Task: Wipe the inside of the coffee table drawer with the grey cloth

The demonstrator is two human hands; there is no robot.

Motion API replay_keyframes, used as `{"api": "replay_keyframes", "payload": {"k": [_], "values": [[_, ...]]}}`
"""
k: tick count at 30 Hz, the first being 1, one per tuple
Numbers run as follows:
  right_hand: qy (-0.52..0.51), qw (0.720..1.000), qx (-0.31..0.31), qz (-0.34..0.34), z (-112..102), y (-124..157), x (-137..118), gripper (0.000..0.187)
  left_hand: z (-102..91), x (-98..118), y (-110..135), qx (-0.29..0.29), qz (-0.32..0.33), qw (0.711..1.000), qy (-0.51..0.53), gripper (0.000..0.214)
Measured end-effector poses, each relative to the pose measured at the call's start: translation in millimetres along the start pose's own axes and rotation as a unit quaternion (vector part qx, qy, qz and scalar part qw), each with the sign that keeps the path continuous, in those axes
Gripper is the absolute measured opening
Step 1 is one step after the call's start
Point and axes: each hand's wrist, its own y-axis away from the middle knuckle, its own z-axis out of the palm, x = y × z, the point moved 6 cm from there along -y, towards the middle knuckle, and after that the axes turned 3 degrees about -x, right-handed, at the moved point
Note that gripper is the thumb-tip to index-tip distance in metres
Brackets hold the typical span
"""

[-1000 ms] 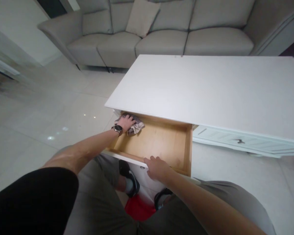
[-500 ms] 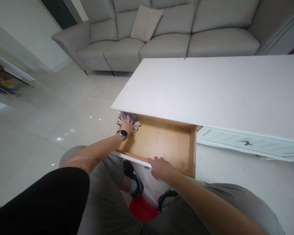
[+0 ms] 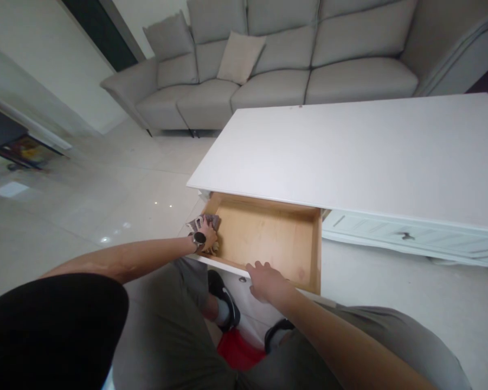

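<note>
My left hand [image 3: 208, 234], with a watch [image 3: 199, 239] on its wrist, is closed on a striped cloth [image 3: 212, 220] and presses it against the left side of a pulled-out drawer [image 3: 264, 233]. Part of the cloth hangs over the drawer's left wall, and part is hidden under my fingers. The drawer has a bare pale-wood inside and a white front. My right hand [image 3: 267, 280] grips the top edge of the drawer front, fingers curled over it to the inside, near the small dark knob [image 3: 242, 279].
The white table top [image 3: 341, 146] overhangs the drawer's back. A second, closed drawer with a dark handle [image 3: 406, 236] is to the right. A grey sofa [image 3: 276, 86] with a cushion [image 3: 241, 57] stands behind. Beneath me is a red seat [image 3: 239, 349], between my shoes.
My left hand has moved with the cloth from the drawer's back left corner toward the front along the left wall. My right hand keeps its hold on the drawer front.
</note>
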Motion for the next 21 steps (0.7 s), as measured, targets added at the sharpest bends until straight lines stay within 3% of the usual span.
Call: {"api": "replay_keyframes", "payload": {"k": [8, 13, 17, 21], "values": [[0.004, 1.0, 0.017, -0.001, 1.0, 4.2, 3.5, 0.052, -39.8, -31.6, -23.0, 0.055, 0.001, 0.998, 0.008, 0.02], [0.008, 1.0, 0.0, 0.002, -2.5, 2.2, 1.4, 0.052, -71.6, -55.9, -41.1, 0.104, -0.044, 0.992, 0.058, 0.047], [0.026, 1.0, 0.002, -0.003, -5.8, -2.1, 1.0, 0.049, -77.2, -65.6, -56.8, 0.116, -0.06, 0.988, 0.081, 0.053], [0.044, 0.999, 0.011, -0.012, -7.5, -7.8, 3.1, 0.046, -67.5, -75.3, -54.3, 0.155, 0.008, 0.982, 0.106, 0.048]]}}
